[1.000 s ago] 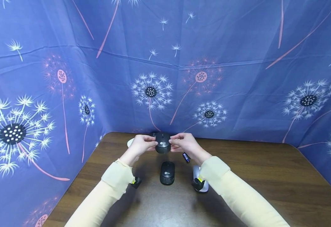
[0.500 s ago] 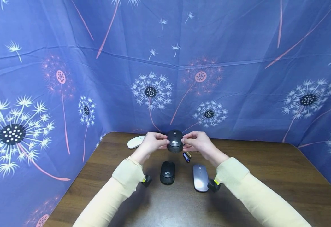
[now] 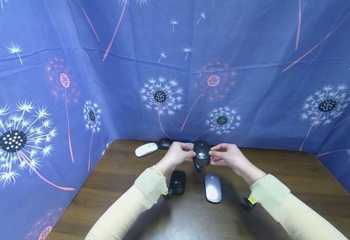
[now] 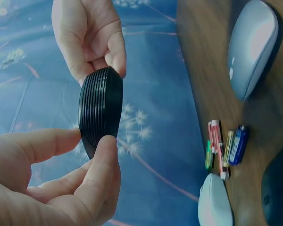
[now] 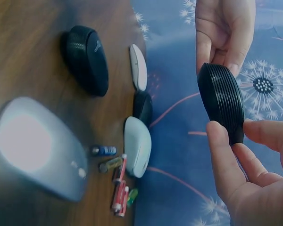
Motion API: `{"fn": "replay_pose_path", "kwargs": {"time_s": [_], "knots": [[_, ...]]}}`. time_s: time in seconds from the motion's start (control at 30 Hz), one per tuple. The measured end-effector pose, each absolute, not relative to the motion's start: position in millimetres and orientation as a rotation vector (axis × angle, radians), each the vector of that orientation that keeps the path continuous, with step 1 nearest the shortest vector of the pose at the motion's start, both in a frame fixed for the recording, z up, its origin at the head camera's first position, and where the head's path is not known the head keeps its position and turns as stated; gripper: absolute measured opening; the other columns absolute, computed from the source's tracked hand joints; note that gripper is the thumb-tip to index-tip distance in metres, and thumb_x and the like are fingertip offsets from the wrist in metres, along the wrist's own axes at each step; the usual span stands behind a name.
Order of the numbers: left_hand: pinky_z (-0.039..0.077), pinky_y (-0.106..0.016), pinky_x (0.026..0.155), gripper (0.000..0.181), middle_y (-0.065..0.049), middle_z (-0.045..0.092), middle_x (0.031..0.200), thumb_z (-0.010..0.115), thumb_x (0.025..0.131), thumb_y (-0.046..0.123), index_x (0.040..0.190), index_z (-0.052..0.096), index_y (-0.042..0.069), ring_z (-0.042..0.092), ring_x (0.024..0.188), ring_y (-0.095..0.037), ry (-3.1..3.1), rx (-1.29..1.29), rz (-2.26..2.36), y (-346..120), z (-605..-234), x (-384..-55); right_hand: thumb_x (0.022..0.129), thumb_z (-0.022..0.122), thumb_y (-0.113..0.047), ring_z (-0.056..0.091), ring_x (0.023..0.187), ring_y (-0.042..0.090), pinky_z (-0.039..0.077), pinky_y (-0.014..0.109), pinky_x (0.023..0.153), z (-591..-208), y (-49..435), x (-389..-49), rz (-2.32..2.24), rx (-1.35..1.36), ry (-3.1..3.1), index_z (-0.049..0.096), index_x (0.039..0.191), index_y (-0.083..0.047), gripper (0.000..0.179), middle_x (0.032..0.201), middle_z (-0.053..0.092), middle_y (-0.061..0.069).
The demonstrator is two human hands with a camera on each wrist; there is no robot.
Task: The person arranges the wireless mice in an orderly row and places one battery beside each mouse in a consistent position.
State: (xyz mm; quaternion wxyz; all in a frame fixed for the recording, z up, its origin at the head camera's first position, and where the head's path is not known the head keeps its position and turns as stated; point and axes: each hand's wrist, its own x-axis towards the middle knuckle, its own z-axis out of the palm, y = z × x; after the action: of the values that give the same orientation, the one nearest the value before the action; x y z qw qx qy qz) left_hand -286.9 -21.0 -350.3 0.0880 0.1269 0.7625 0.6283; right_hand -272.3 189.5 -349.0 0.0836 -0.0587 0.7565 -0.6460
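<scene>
Both hands hold a black computer mouse [image 3: 202, 154] up over the back half of the table, its logo facing the head camera. My left hand [image 3: 178, 156] pinches its left side between thumb and fingers. On the opposite side, the right hand [image 3: 230, 158] grips it the same way. The wrist views show the mouse's ridged end [image 4: 93, 106]. Below the hands lie another black mouse [image 3: 178, 179], near the left wrist, and a silver-grey mouse [image 3: 213, 188]. Several batteries [image 5: 104, 150] lie on the table beyond them, mostly hidden behind the held mouse in the head view.
Along the back of the wooden table [image 3: 283, 186] sit a white mouse [image 3: 146, 149], a black mouse [image 3: 164, 143] and a pale mouse [image 5: 137, 147]. A blue dandelion-print cloth [image 3: 253, 66] hangs behind the table and at its sides.
Both hands have moved to the right with the held mouse, which now overlaps the batteries. The white and black mice at the back have come into fuller view.
</scene>
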Motion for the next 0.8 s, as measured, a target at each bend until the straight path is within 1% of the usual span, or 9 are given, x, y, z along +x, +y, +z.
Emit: {"fn": "replay_pose_path", "kwargs": {"time_s": [0.23, 0.43, 0.53, 0.67, 0.8], "knots": [[0.057, -0.029, 0.071, 0.029, -0.021, 0.068, 0.096, 0.066, 0.083, -0.003, 0.11, 0.061, -0.013, 0.069, 0.078, -0.024, 2.265, 0.366, 1.857, -3, -356, -280, 0.089, 0.06, -0.001, 0.067, 0.072, 0.016, 0.057, 0.035, 0.074, -355, 208, -262, -1.913, -0.14, 2.268, 0.047, 0.116, 0.019, 0.036, 0.088, 0.063, 0.008], [0.057, -0.031, 0.07, 0.028, -0.019, 0.069, 0.092, 0.068, 0.081, -0.004, 0.108, 0.063, -0.012, 0.07, 0.079, -0.028, 2.285, 0.372, 1.835, 15, -368, -277, 0.089, 0.061, -0.002, 0.068, 0.074, 0.016, 0.057, 0.032, 0.074, -366, 224, -254, -1.932, -0.117, 2.244, 0.046, 0.116, 0.019, 0.038, 0.09, 0.062, 0.009], [0.058, -0.03, 0.068, 0.027, -0.017, 0.069, 0.089, 0.068, 0.081, -0.005, 0.107, 0.064, -0.01, 0.07, 0.077, -0.026, 2.284, 0.361, 1.845, 24, -374, -274, 0.089, 0.061, -0.003, 0.068, 0.076, 0.016, 0.057, 0.032, 0.075, -372, 232, -250, -1.947, -0.11, 2.223, 0.045, 0.116, 0.019, 0.038, 0.092, 0.062, 0.009], [0.057, -0.028, 0.064, 0.026, -0.011, 0.069, 0.083, 0.069, 0.079, -0.006, 0.105, 0.066, -0.009, 0.069, 0.071, -0.018, 2.28, 0.338, 1.855, 37, -381, -270, 0.089, 0.062, -0.003, 0.068, 0.078, 0.017, 0.057, 0.034, 0.076, -377, 244, -245, -1.945, -0.092, 2.215, 0.045, 0.117, 0.019, 0.039, 0.094, 0.062, 0.01], [0.057, -0.027, 0.065, 0.027, -0.008, 0.067, 0.082, 0.07, 0.079, -0.005, 0.106, 0.065, -0.009, 0.069, 0.07, -0.017, 2.279, 0.321, 1.836, 47, -386, -265, 0.089, 0.062, -0.004, 0.068, 0.08, 0.018, 0.056, 0.034, 0.077, -382, 255, -239, -1.922, -0.075, 2.216, 0.045, 0.117, 0.019, 0.04, 0.096, 0.061, 0.01]]}}
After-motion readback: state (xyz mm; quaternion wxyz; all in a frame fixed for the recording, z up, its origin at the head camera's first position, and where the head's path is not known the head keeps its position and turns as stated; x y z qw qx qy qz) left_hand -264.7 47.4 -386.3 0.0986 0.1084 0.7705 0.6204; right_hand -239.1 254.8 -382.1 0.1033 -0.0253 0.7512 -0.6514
